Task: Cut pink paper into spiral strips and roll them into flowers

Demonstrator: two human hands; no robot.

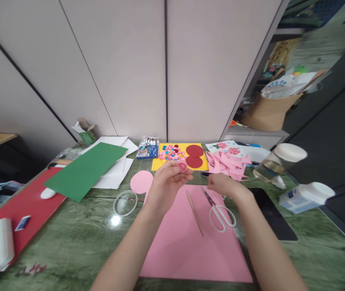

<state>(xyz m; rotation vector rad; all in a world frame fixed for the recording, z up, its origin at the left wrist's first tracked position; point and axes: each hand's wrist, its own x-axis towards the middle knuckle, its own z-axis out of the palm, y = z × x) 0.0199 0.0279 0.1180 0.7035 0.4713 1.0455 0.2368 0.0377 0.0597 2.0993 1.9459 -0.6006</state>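
My left hand [169, 180] pinches a small pink rolled-paper coil [182, 165] between thumb and fingers, above the top of a pink paper sheet [187, 254]. My right hand [223, 184] is curled, knuckles up, beside a small dark blue stick-like object [204, 174]; its fingertips are hidden, so whether it grips anything does not show. Scissors with white handles [217, 212] lie partly open on the pink sheet, just below my right hand. Left of them rests a thin pointed wooden stick [195, 214].
Small coloured paper rolls [171, 152] and dark red circles [194, 157] lie on yellow paper [157, 165]. Pink scraps [228, 165] sit to the right, near a jar [278, 161], a white bottle [305, 197] and a black tablet [272, 214]. Green paper [85, 171] and a tape ring [125, 203] lie left.
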